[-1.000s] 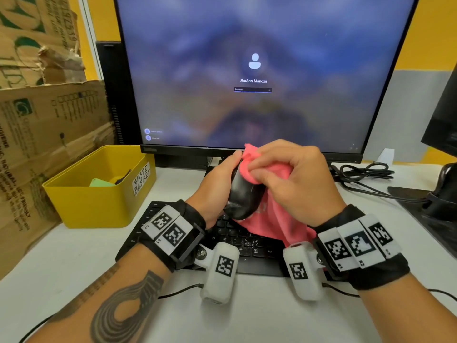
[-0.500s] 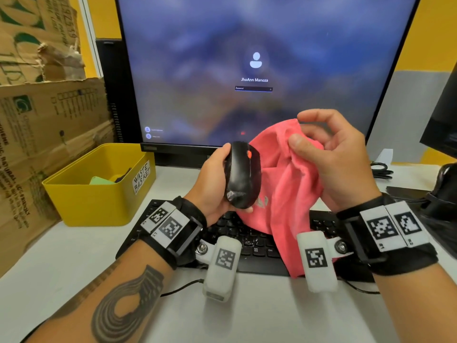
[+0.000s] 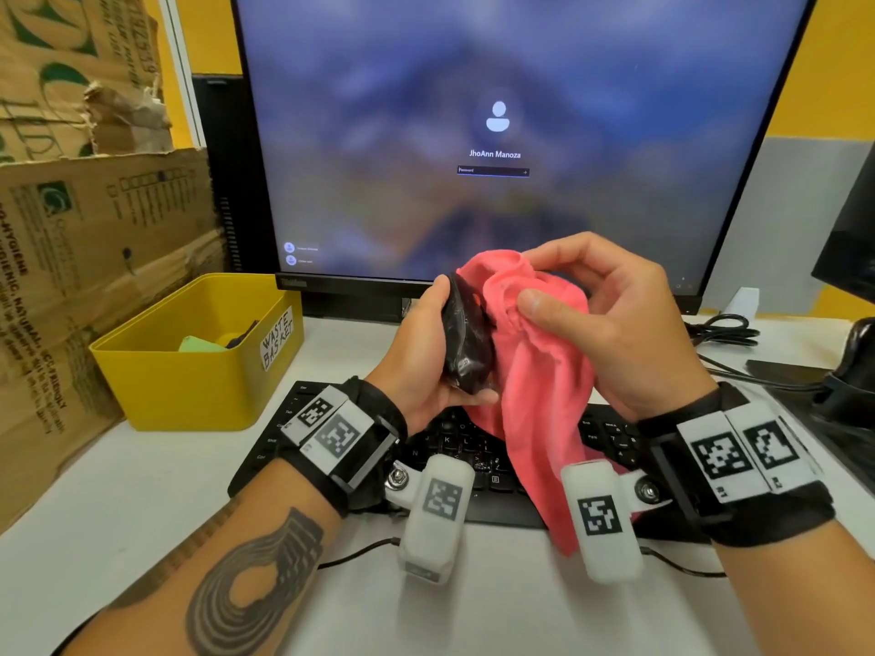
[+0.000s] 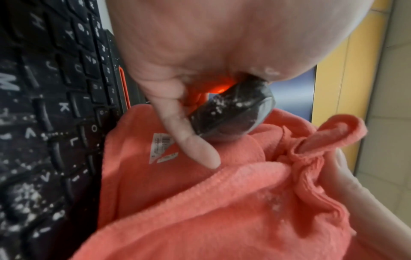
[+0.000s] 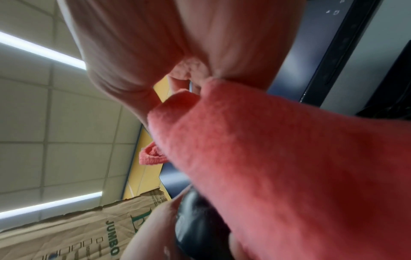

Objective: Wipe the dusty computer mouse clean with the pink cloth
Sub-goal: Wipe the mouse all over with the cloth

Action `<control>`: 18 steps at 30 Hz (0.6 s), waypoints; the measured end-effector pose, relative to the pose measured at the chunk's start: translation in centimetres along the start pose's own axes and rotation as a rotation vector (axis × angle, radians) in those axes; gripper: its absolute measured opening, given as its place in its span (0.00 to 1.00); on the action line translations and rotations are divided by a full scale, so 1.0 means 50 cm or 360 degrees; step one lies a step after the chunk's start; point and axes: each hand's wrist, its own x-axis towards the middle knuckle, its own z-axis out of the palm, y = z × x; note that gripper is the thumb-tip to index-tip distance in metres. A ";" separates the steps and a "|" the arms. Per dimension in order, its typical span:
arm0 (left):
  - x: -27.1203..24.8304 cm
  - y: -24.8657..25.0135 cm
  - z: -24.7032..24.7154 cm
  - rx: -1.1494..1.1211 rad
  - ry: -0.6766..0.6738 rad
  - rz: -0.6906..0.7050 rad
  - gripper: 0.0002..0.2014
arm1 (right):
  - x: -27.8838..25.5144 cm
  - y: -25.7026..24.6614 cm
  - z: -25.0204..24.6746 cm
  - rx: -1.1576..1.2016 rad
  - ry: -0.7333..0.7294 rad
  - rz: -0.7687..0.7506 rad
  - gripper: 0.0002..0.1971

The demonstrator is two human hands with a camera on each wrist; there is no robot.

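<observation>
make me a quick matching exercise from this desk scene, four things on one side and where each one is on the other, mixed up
Things:
1. computer mouse
2. pink cloth
3. yellow bin
4. keyboard

Places:
A. flat on the desk under both hands
B. held up in the left hand
C. on the desk left of the keyboard
D. bunched in the right hand, hanging down

Pairs: 1-B, 2-D, 3-C, 4-A

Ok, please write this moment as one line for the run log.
left hand: holds dusty black computer mouse | right hand: pinches pink cloth against it | white specks remain | above black keyboard
</observation>
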 end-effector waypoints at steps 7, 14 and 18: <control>-0.007 -0.001 0.004 0.0020 -0.0046 -0.0010 0.29 | -0.013 0.008 0.019 -0.0431 -0.0305 -0.0068 0.14; -0.010 0.000 -0.001 -0.0042 -0.0111 -0.0087 0.25 | -0.009 0.015 0.012 -0.0683 -0.0237 -0.0056 0.16; -0.009 0.004 -0.001 -0.0094 -0.0139 -0.0116 0.27 | -0.004 0.013 0.005 -0.0661 -0.0032 0.0002 0.12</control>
